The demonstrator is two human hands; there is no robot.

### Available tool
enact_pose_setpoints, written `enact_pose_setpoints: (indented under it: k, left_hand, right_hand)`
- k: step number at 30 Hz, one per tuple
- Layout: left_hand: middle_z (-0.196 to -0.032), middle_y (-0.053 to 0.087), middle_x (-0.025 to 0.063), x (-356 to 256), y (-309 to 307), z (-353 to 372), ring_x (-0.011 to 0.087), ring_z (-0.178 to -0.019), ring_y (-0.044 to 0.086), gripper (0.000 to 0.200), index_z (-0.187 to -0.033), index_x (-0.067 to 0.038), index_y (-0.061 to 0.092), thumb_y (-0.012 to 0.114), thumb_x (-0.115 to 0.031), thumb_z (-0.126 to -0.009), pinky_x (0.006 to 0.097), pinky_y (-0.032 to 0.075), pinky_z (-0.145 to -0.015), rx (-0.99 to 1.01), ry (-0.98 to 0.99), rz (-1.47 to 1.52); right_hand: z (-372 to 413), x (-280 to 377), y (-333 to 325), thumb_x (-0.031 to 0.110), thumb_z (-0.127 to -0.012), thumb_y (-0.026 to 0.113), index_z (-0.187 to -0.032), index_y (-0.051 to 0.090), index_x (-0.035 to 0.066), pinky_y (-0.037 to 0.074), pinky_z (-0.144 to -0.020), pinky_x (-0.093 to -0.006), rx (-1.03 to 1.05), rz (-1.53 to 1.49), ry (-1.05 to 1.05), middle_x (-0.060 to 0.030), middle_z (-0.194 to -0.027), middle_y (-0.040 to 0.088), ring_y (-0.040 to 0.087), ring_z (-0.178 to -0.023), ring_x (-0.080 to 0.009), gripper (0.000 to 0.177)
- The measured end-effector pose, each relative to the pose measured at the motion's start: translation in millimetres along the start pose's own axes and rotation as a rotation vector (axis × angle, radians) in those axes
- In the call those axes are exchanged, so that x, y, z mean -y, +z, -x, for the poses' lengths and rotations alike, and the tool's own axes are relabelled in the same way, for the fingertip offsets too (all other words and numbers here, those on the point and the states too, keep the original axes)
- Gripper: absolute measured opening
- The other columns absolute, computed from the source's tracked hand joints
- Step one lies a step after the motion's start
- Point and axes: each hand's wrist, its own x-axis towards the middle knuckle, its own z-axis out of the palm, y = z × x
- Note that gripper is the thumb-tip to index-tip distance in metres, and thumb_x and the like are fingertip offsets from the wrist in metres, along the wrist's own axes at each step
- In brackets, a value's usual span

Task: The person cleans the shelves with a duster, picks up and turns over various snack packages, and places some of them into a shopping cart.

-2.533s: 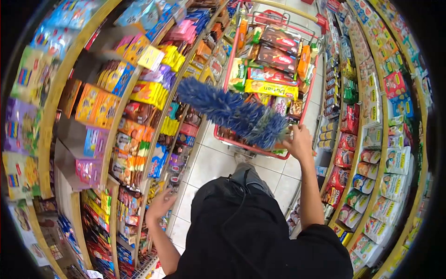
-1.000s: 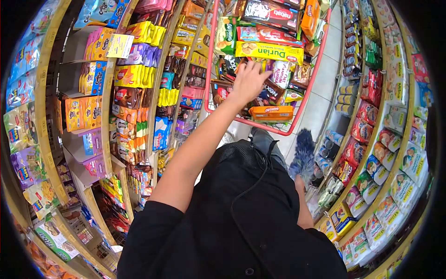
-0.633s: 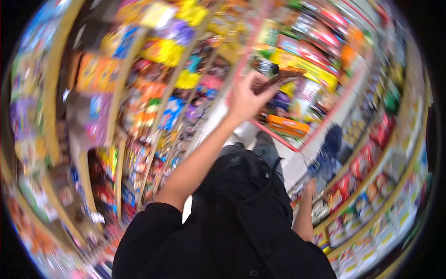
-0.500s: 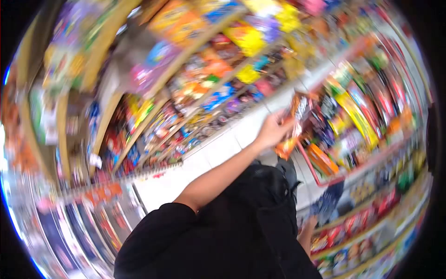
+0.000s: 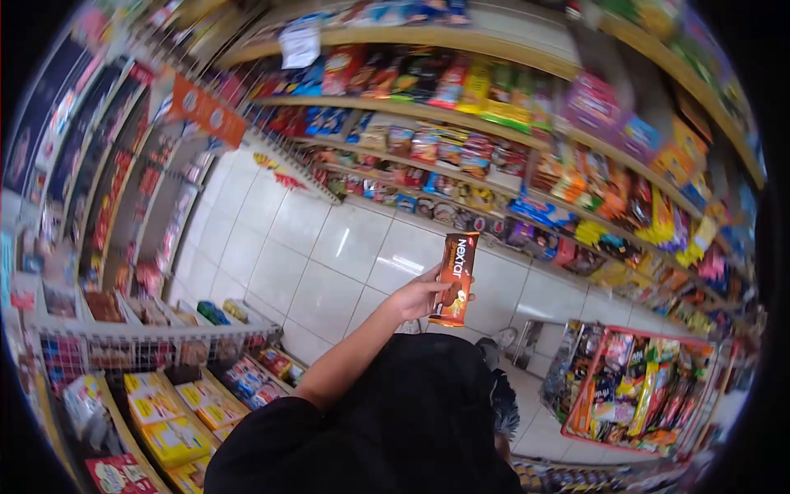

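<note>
The left hand (image 5: pixel 418 300) is closed on a flat, oblong, brown-and-orange Nextar packet (image 5: pixel 459 267). One digit, apparently the thumb, lies across the printed face; fingertips show past the right edge. The packet is held above the white tiled floor (image 5: pixel 333 284), ahead of the wearer's body. It extends from the right side of the grip, its long axis pointing away from the body, top leaning slightly right. The left hand is clearly the nearer.

The right hand (image 5: pixel 501 445) is almost wholly hidden beside the black shirt (image 5: pixel 378 412); its grip cannot be told. A blue-grey, fluffy duster (image 5: pixel 504 407) shows just beside it.

Compared with half a second ago, the packet is well apart from the red-rimmed wire shopping cart (image 5: pixel 583 387), where it was just beside the rim. Its face now reads clearly instead of blurred. The view is turned, with the cart at lower right and the yellow-edged shelves (image 5: pixel 395 106) across the top.
</note>
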Motion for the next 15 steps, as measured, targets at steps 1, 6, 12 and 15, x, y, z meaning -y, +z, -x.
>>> enact_pose_setpoints:
  k: [1, 6, 12, 15]
  left_hand:
    - [-0.126, 0.050, 0.0157, -4.0, -24.0, 18.5, 0.0257, -0.108, 0.055, 0.052, -0.136, -0.009, 0.028, 0.051, -0.017, -0.090, 0.0426, 0.046, -0.092, -0.015, 0.027, -0.021]
    - [-0.125, 0.050, 0.0172, -10.6, -121.9, 100.9, 0.0256, -0.106, 0.056, 0.050, -0.131, 0.000, 0.033, 0.052, -0.012, -0.086, 0.0388, 0.048, -0.088, -0.358, 0.131, 0.194]
    - [-0.117, 0.054, 0.0150, -9.8, -217.1, 135.7, 0.0274, -0.103, 0.057, 0.046, -0.125, 0.004, 0.039, 0.044, -0.004, -0.081, 0.0397, 0.048, -0.088, -0.402, 0.171, 0.283]
    - [-0.116, 0.054, 0.0163, -39.1, -195.1, 136.6, 0.0281, -0.103, 0.056, 0.046, -0.126, 0.003, 0.039, 0.042, -0.002, -0.081, 0.0397, 0.050, -0.085, -0.584, 0.185, 0.315]
  right_hand:
    - [-3.5, 3.2, 7.7, 0.030, -0.089, 0.044, -0.088, 0.056, 0.004, 0.045, -0.049, -0.0356, 0.017, 0.042, 0.000, -0.0127, -0.068, 0.057, 0.056, -0.055, -0.0228, 0.029]
    - [-25.2, 52.1, 77.7, 0.038, -0.089, 0.044, -0.080, 0.055, 0.004, 0.041, -0.040, -0.0344, 0.076, 0.361, -0.231, -0.0116, -0.057, 0.053, 0.053, -0.045, -0.0208, 0.037]
    - [144.4, 145.5, 198.8, 0.055, -0.088, 0.040, -0.081, 0.062, 0.002, 0.046, -0.047, -0.0384, -0.012, 0.857, -0.752, -0.0158, -0.059, 0.058, 0.058, -0.048, -0.0280, 0.058]
    - [205.5, 172.9, 247.0, 0.048, -0.089, 0.045, -0.069, 0.053, 0.000, 0.045, -0.056, -0.0440, -0.084, 1.029, -1.495, -0.0197, -0.065, 0.060, 0.060, -0.063, -0.0382, 0.053]
